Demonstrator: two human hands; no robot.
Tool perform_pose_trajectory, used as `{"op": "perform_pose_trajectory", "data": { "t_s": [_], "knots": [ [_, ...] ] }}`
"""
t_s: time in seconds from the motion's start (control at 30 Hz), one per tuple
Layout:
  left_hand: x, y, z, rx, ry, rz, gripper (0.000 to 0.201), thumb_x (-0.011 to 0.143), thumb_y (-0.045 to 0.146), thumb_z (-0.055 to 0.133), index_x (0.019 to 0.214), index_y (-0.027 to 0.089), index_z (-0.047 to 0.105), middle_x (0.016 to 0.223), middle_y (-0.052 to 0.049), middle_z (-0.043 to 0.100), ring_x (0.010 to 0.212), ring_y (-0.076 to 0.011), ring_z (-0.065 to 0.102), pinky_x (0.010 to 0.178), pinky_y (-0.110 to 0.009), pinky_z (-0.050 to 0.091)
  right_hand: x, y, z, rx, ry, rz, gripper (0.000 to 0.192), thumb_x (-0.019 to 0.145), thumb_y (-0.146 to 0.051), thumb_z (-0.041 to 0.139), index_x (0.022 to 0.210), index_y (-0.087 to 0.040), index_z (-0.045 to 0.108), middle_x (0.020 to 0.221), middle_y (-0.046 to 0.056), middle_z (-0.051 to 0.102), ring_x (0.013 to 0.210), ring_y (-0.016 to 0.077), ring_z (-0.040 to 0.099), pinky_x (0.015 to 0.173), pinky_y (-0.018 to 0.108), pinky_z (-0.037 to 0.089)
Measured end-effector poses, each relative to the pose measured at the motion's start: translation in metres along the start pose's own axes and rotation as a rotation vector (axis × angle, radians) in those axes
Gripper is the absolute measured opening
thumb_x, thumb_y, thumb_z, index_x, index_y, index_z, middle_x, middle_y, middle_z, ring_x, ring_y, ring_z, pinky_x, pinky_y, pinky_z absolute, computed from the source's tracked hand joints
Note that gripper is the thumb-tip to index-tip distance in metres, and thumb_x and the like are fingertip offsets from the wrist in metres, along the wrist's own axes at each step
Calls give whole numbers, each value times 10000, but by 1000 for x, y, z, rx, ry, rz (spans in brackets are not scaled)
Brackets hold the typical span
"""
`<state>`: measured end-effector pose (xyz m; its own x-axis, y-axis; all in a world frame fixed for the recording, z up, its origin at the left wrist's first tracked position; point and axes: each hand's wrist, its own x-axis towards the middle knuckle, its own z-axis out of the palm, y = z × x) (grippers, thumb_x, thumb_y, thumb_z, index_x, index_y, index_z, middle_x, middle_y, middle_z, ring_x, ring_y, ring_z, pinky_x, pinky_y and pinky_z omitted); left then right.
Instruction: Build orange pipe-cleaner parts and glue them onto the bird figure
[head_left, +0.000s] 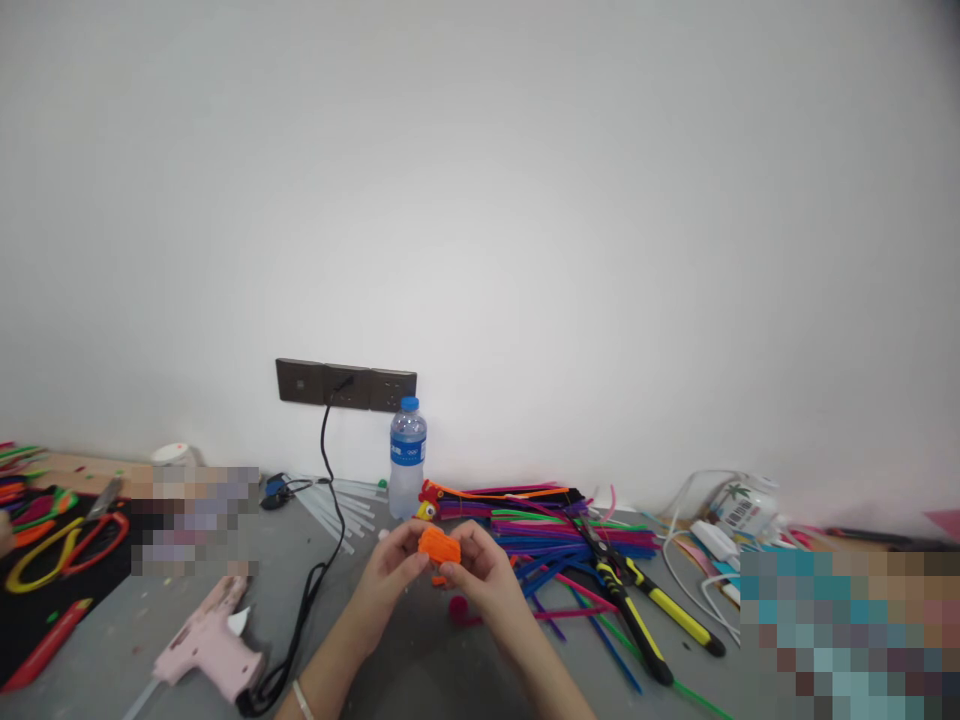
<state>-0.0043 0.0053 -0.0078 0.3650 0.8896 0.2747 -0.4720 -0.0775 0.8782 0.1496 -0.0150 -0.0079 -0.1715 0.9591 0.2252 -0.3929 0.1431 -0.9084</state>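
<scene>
Two hands meet at the near middle of the grey table (pixel 420 660), holding between them a small orange pipe-cleaner bundle (pixel 439 545). Left hand (pixel 390 568): fingers curled shut around the bundle's left end. Right hand (pixel 484 570): fingers likewise closed on its right end, thumb on top. The bundle is lifted just clear of the tabletop; a short orange scrap appears to hang below it, though the view is too small to be sure.

Surroundings: a pink glue gun (pixel 210 640) lies to the left with its black cord (pixel 315 560) running up to a wall socket (pixel 345 385); a water bottle (pixel 407 458) stands upright by the wall; a spread of coloured pipe cleaners (pixel 555 530) lies to the right, with yellow-handled cutters (pixel 637 610) across their near edge. A small magenta coil (pixel 459 608) rests just under the right wrist.

Risks, as a judgement: the wound piece could spring loose if either grip relaxes, since stiff wire resists bending. The glue gun seems plugged in, so a stray left forearm might touch a hot nozzle or snag the cord. An elbow could also sweep the magenta coil off its spot.
</scene>
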Motion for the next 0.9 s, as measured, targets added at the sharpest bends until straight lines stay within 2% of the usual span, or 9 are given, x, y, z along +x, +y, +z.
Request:
{"op": "perform_pose_trajectory", "data": {
  "t_s": [0.2,0.4,0.6,0.9],
  "knots": [
    [1,-2,-3,31,7,3,320,746,424,733,939,170,715,796,-33,644,727,-165,550,664,-246,449,0,-2,2,-12,4,-17,392,658,-413,825,787,-199,523,692,-43,626,582,95,535,555,218,425],
    [0,2,1,48,32,5,317,735,411,746,941,171,720,790,-29,650,709,-152,550,652,-228,445,-1,-8,6,-24,20,-12,399,659,-438,818,773,-195,522,672,-37,637,547,87,518,515,204,378],
    [-1,7,5,52,48,8,268,749,381,736,909,166,719,752,-20,638,691,-144,541,651,-222,446,0,-2,3,-32,17,-21,399,661,-436,816,779,-198,518,681,-33,641,554,93,523,528,211,386],
    [0,8,6,73,46,22,262,735,366,743,905,168,715,778,-31,649,730,-171,554,665,-237,452,-1,-5,4,-70,27,-8,391,664,-440,809,780,-206,519,668,-41,608,547,104,517,531,231,392]
  ]
}}
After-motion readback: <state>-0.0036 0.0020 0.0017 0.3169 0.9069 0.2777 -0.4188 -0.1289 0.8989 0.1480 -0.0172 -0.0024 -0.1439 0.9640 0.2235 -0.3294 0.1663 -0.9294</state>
